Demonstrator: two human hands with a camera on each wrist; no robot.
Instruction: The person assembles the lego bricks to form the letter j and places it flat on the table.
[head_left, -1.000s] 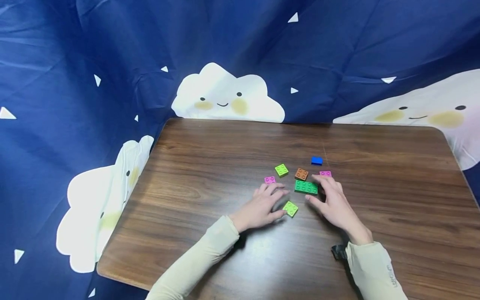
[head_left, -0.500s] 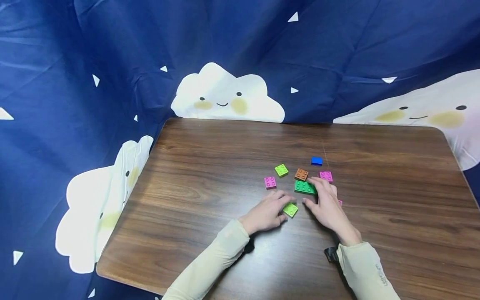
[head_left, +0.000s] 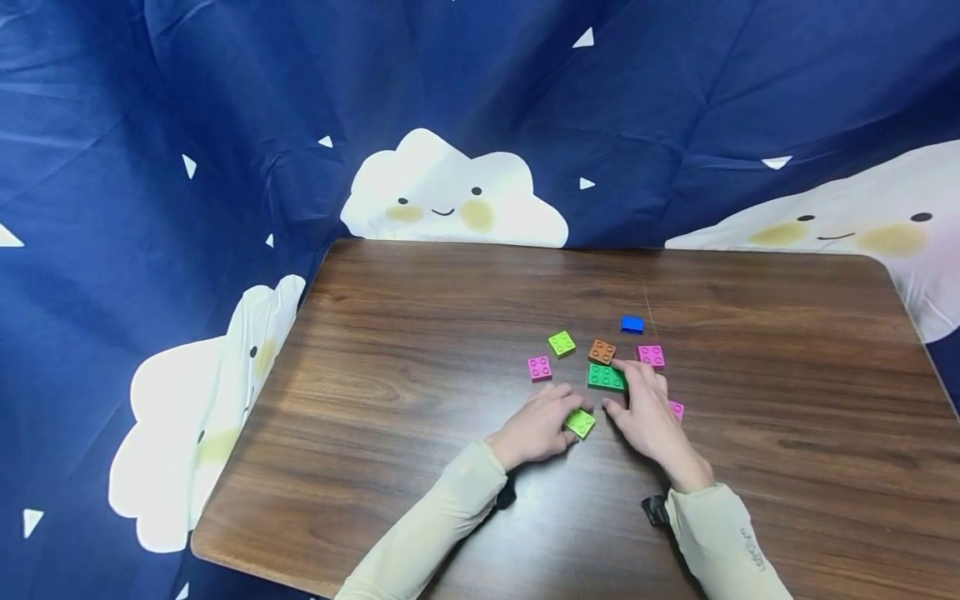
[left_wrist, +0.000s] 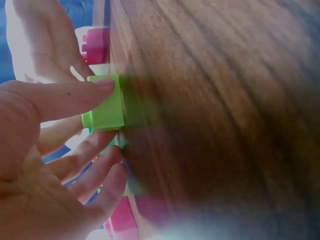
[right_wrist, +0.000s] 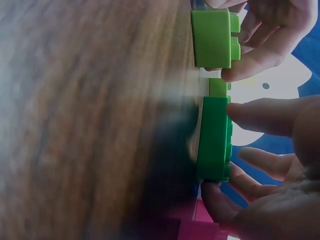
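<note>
Block handling, apparently at the grasping step: left hand (head_left: 536, 423) pinched the near lime block (head_left: 581, 422); right hand (head_left: 654, 421) spread loosely about the green block (head_left: 605, 378).
Left thumb and a finger clamped the lime block from opposite sides, at the near middle of the group; right fingers were apart, reaching over the right end of the green block, with the thumb tip just off its near side; hands were apart from each other; the green block lay on the table (head_left: 420, 333), just near of the brown block (head_left: 602, 351), with a pink block (head_left: 677, 410) beside the right hand; next move seemed to call for closing right thumb and fingers on the green block without nudging the brown one.
</note>
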